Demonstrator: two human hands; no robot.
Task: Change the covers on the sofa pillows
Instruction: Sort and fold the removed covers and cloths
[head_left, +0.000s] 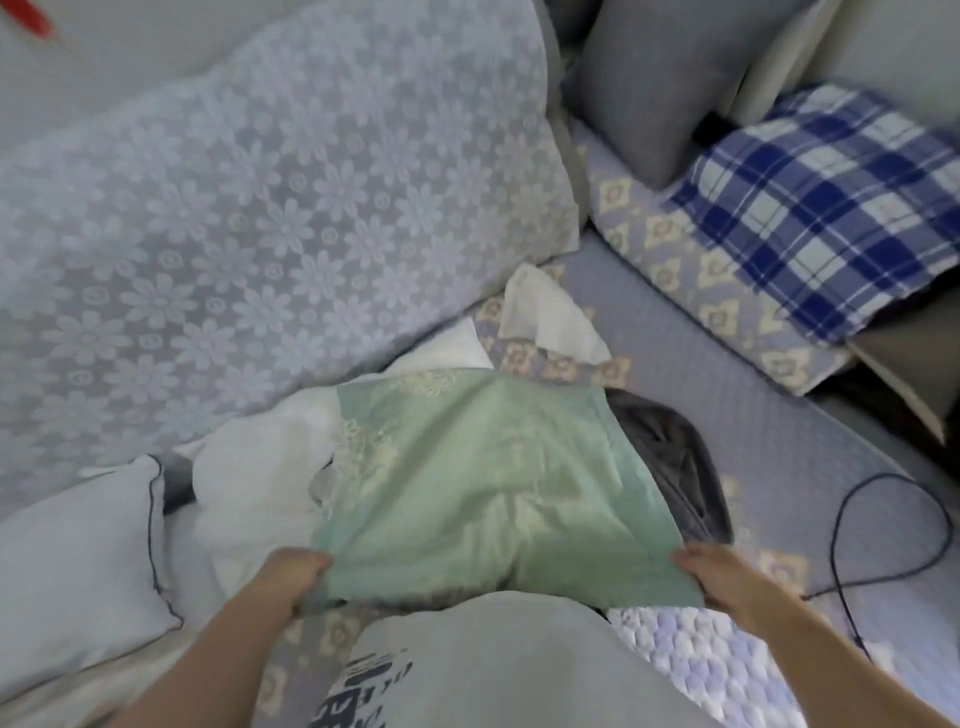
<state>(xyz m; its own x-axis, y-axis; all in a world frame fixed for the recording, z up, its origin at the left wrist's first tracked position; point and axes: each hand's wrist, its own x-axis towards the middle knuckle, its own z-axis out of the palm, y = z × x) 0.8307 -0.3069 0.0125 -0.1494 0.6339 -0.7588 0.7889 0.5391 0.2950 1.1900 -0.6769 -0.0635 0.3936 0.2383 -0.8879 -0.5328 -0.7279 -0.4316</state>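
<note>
Gripping the near corners of a pale green satin pillow cover w/ embroidered cream flowers (483, 483), both hands were low in the head view, forearms coming up from the bottom edge on either side of the person's grey printed top (498, 660). Left hand (300, 574) had fingers curled round the cover's near-left corner, knuckles up, wrist bent inward. Right hand (711, 574) pinched the near-right corner, fingers pointing toward the left hand, fabric bunched under them. The cover lay mostly flat on the sofa seat just ahead of the person's body, near edge stretched btwn the hands; it looked roughly square, so no clear long axis, and its far edge pointed away toward the sofa back, tilted slightly to the right. Whether a pillow was inside: cannot tell. Crumpled white fabric (260, 488) was touching its left side, and a dark grey quilted cushion (670, 462) stuck out from under its right edge. Beyond it, a loose white cloth (550, 317) sat on the lilac quilted sofa mat w/ cream motifs (675, 332). A big grey-blue cushion w/ white daisy lace (260, 208) leaned behind on the left. A blue-and-white plaid pillow (826, 208) lay far right, a plain grey cushion (660, 78) behind it. A pale piped pillow (72, 561) lay near left; a black cable (893, 525) looped on the right.
</note>
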